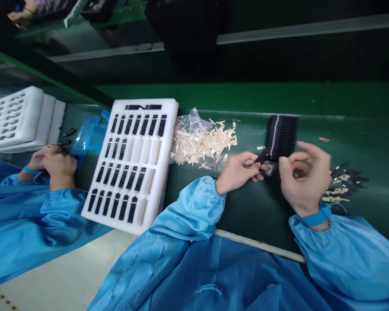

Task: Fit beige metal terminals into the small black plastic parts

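Note:
My left hand (238, 172) pinches a small black strip (262, 157) between thumb and fingers, just below a dense stack of black strips (282, 136) with a cream line along it. My right hand (306, 179) hangs beside that stack, fingers apart, holding nothing I can see. To its right lies a small heap of black pieces with cream tabs (342, 185). A clear plastic bag (188, 134) and loose cream tabs (214, 140) sit left of my left hand. A white foam tray (168, 129) holds rows of black strips, with some slots showing bare foam.
A co-worker's hands (56, 164) in blue sleeves work at the left, near a blue mesh bag (90, 136) and stacked white foam trays (14, 119). The green bench (246, 216) has a raised back wall and a metal front edge. My sleeves are blue.

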